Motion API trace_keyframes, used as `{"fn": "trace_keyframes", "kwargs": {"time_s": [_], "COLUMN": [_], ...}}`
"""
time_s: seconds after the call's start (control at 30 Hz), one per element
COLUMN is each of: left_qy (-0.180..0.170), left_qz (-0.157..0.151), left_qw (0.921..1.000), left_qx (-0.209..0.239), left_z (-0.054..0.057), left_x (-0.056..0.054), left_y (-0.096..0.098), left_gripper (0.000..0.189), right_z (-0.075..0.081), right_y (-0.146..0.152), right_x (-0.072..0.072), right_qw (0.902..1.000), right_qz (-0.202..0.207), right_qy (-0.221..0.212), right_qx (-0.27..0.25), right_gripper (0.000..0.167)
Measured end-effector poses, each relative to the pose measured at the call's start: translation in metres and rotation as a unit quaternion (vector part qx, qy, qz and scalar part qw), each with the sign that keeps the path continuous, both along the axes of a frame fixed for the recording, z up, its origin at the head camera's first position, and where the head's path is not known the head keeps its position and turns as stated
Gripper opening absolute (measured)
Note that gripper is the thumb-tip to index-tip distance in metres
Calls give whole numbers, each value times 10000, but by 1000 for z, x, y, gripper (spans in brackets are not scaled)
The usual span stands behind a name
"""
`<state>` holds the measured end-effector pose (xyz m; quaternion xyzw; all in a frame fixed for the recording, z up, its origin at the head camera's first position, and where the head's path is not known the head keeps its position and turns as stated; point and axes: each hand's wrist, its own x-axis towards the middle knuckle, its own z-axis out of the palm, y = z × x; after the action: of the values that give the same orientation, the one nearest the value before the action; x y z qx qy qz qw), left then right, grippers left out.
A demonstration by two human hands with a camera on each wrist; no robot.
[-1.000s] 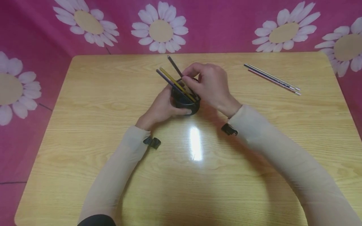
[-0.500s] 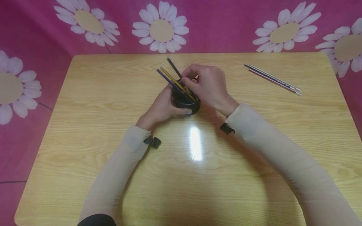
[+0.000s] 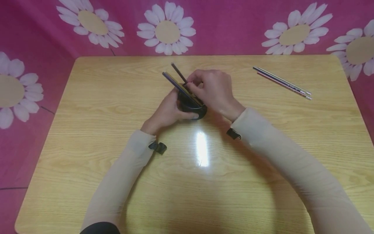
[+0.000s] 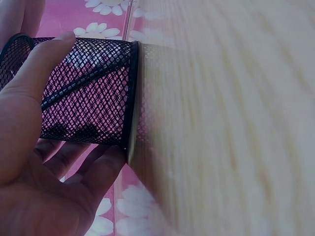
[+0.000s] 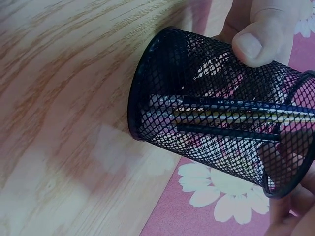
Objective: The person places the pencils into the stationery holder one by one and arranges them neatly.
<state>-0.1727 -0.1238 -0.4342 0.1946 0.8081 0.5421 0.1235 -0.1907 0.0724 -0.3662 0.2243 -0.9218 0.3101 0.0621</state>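
Note:
A black mesh pencil cup stands on the table, with my left hand gripping it from the left. The left wrist view shows the thumb and fingers around the mesh cup. A dark pencil slants up out of the cup's mouth, pinched between the thumb and fingers of my right hand. Beside it a dark bluish pencil and a yellow one lean out to the left. Through the mesh in the right wrist view, several pencils lie with their ends near the cup's base.
Several pencils lie together at the back right of the wooden table. Behind the table hangs a pink cloth with white daisies. Light glares off the tabletop in front of the cup.
My right hand has moved slightly left and down, and the dark pencil it pinches has sunk a little lower into the cup. My left hand and the cup stay in place.

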Motion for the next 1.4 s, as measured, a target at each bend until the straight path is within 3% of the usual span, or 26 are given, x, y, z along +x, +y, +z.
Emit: {"fn": "trace_keyframes", "kwargs": {"time_s": [0.37,0.8,1.13,1.2,1.37,1.4], "left_qy": [88,-17,-289,-214,-93,-133], "left_qz": [-149,-43,210,237,246,256], "left_qw": [9998,10000,9991,9994,9995,9994], "left_qx": [133,21,-206,-159,-161,-196], "left_z": [3,2,-6,-18,-14,-5], "left_x": [-2,-2,-4,-8,-3,0], "left_y": [3,5,1,-1,1,2], "left_gripper": [102,98,109,110,106,105], "right_z": [1,1,0,-2,-6,-6], "right_y": [4,17,38,45,66,71], "right_x": [2,4,6,6,6,6], "right_qw": [9999,9994,9980,9969,9927,9924], "right_qz": [74,2,-148,-178,-290,-347], "right_qy": [106,82,332,419,710,714], "right_qx": [-44,-335,-515,-648,-932,-937], "right_gripper": [15,17,17,16,13,13]}}
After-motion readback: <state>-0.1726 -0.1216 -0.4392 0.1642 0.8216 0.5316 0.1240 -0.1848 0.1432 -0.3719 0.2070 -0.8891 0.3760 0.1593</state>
